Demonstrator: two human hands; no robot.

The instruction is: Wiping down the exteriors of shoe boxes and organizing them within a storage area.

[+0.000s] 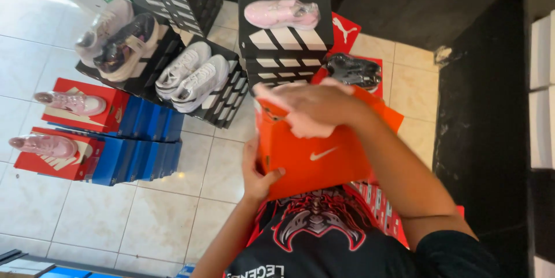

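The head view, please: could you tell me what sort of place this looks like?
Probably a shoe shop or stockroom: stacked shoe boxes with display shoes on top, and both hands holding an orange box.

The left hand [258, 175] is raised at chest height, thumb and fingers curled in a grip. The right hand [315, 103] is laid flat, palm down, above it, forearm bent across.

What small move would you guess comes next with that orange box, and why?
Probably lifting the right hand out of the orange shoebox, bringing the pale pink thing along. The left hand steadies the box's side while the right one reaches into its open top.
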